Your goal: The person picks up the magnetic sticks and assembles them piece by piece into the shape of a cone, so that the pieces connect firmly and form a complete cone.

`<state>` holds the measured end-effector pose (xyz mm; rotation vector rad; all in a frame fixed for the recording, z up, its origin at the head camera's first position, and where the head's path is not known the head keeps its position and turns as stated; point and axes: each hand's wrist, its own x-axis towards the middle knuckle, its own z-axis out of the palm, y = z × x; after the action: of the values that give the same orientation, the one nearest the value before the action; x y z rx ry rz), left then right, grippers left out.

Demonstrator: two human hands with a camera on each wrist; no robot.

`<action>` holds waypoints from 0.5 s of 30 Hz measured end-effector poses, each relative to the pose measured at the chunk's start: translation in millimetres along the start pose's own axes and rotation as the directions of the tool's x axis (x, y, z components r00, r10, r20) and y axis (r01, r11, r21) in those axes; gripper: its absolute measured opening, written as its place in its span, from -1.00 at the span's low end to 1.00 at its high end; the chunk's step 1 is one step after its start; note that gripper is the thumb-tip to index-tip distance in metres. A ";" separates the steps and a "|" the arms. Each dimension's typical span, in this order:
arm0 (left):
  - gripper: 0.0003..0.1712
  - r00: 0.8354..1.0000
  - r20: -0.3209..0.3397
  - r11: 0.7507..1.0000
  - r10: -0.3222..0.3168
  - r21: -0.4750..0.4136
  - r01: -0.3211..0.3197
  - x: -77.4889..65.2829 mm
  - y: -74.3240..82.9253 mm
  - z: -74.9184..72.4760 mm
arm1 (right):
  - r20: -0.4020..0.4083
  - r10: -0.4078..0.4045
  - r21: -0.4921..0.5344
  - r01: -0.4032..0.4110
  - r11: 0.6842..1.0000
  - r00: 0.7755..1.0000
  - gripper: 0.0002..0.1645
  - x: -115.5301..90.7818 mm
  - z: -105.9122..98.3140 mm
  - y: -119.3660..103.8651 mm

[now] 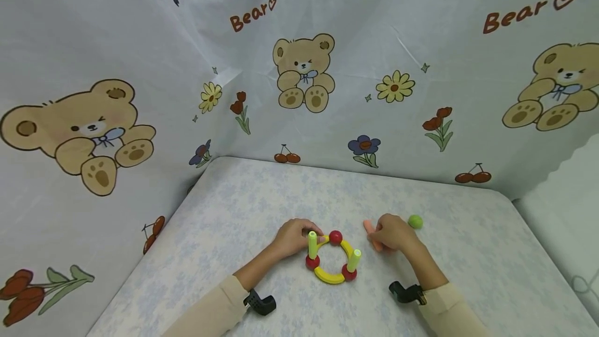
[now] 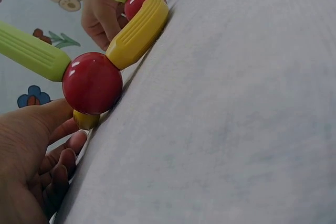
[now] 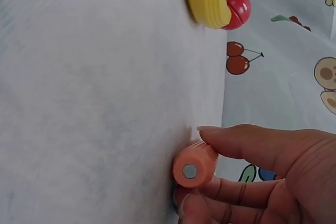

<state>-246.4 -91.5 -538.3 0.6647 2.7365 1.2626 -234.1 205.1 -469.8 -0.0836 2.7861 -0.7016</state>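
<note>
A ring of yellow curved magnetic rods (image 1: 329,276) joined by red balls (image 1: 335,237) lies on the table. Two light green sticks (image 1: 312,245) stand up from two of the balls, the right one slightly tilted. My left hand (image 1: 292,238) holds the ring's far-left curved rod between thumb and fingers; in the left wrist view a red ball (image 2: 92,83) partly hides that grip. To the right of the ring, my right hand (image 1: 395,233) pinches an orange stick (image 1: 369,228) low over the table. A round silver magnet (image 3: 190,171) shows in the stick's end.
A green ball (image 1: 415,221) sits beyond the right hand. The table (image 1: 252,191) has a pale floral cover, and a bear-printed curtain (image 1: 187,40) hangs along its back and left side. Black wrist cameras (image 1: 260,303) are strapped at both sleeves.
</note>
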 end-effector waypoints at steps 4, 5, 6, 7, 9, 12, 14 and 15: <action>-0.85 1.000 0.000 1.000 0.003 -0.007 -0.003 2.0 -1.8 -1.5 | 0.011 -0.002 0.067 0.001 0.998 1.000 -0.69 6.0 0.9 -1.4; -0.85 1.000 -0.004 1.000 0.003 -0.007 -0.003 2.1 -1.9 -1.9 | 0.011 -0.006 0.086 0.005 0.996 1.000 -0.71 7.0 1.5 -1.8; -0.86 1.000 -0.009 1.000 0.005 -0.007 -0.005 2.3 -1.9 -2.1 | 0.008 -0.015 0.101 0.014 0.995 1.000 -0.72 8.0 2.1 -2.2; -0.86 1.000 -0.017 1.000 0.009 -0.008 -0.009 2.5 -1.8 -2.4 | 0.000 -0.030 0.119 0.030 0.992 1.000 -0.73 8.8 2.4 -2.7; -0.87 0.999 -0.030 1.000 0.011 -0.011 -0.011 2.0 -1.6 -2.6 | -0.008 -0.060 0.138 0.061 0.989 0.998 -0.76 9.5 2.9 -3.6; -0.86 1.000 -0.024 1.000 0.010 -0.010 -0.011 0.6 -1.9 -1.1 | -0.024 -0.085 0.162 0.088 0.983 0.996 -0.81 8.2 3.2 -4.1; -0.86 1.000 -0.012 1.000 0.004 -0.007 -0.004 -0.3 -2.7 0.2 | -0.032 -0.090 0.184 0.095 0.978 0.995 -0.85 6.5 2.5 -5.1; -0.85 1.000 -0.007 1.000 0.001 -0.005 -0.001 -0.5 -2.9 0.4 | -0.037 -0.092 0.202 0.098 0.975 0.995 -0.87 5.9 2.1 -5.9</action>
<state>-246.8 -93.0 -540.7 0.6628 2.7385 1.2737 -239.3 198.2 -470.3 -0.1688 2.7332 -1.0145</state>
